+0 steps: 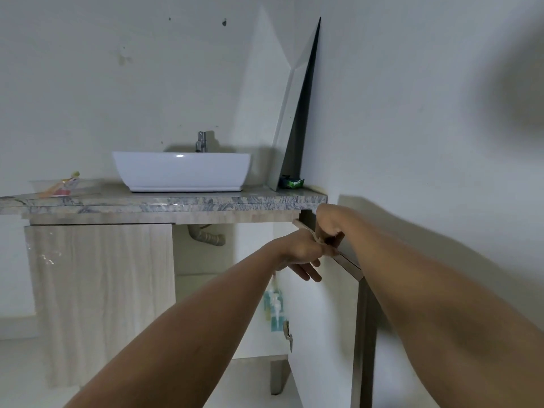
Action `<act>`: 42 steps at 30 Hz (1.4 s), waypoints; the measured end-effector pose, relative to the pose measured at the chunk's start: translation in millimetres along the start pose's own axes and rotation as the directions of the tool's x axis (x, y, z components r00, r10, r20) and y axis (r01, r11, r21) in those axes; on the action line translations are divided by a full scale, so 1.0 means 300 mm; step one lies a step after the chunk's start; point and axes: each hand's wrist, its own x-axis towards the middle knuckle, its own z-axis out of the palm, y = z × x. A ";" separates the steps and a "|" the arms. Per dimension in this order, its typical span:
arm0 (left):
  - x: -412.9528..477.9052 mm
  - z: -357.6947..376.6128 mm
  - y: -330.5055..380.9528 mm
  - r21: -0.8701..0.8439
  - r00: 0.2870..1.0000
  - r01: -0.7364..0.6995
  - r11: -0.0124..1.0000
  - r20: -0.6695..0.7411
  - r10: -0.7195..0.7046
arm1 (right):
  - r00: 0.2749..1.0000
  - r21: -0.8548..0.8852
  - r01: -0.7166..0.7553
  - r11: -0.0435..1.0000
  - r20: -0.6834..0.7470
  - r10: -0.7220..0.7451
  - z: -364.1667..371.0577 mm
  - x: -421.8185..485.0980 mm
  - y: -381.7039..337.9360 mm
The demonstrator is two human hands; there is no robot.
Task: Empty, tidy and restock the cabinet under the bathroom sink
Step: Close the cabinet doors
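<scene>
White-walled bathroom, grey veined marble countertop (pixel 164 201) carrying a white rectangular ceramic basin (pixel 182 172). Of the 2 pale wood-grain cabinet doors under it, the left door (pixel 100 290) is closed and the right door (pixel 323 334) is swung open, with blurred teal pump bottles (pixel 275 307) inside the open compartment. Left hand (pixel 297 251) has fingers straight and close together against the right door's white inner face near the top, thumb unclear; right hand (pixel 328 226), just beside it, curls its fingers over that door's top edge, gripping it.

White basin (pixel 182 172), grey-veined marble counter (pixel 164 201), pale wood-grain cabinet door (pixel 100 290).
</scene>
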 end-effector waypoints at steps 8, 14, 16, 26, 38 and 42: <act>-0.009 -0.001 -0.012 -0.088 0.999 0.046 0.995 -0.022 -0.048 | 0.999 0.043 0.044 0.998 -0.011 -0.044 0.000 0.013 -0.022; -0.027 -0.072 -0.016 -0.089 0.990 0.141 0.986 0.034 -0.138 | 0.998 0.057 0.061 0.997 0.031 -0.063 -0.003 0.021 -0.063; -0.039 -0.108 -0.024 -0.074 0.983 0.180 0.981 0.045 -0.177 | 0.997 0.140 0.033 0.990 0.070 -0.043 -0.001 0.020 -0.089; -0.101 -0.361 -0.144 0.206 0.964 0.264 0.942 -0.058 -0.258 | 0.982 0.494 0.061 0.868 0.127 -0.142 0.114 0.137 -0.254; -0.097 -0.479 -0.591 0.584 0.711 0.227 0.779 -0.646 0.277 | 0.889 0.265 0.299 0.917 -0.427 -0.167 0.408 0.295 -0.479; -0.017 -0.430 -0.725 0.794 0.671 0.325 0.514 -0.577 0.467 | 0.862 0.132 0.329 0.935 -0.446 -0.241 0.460 0.373 -0.504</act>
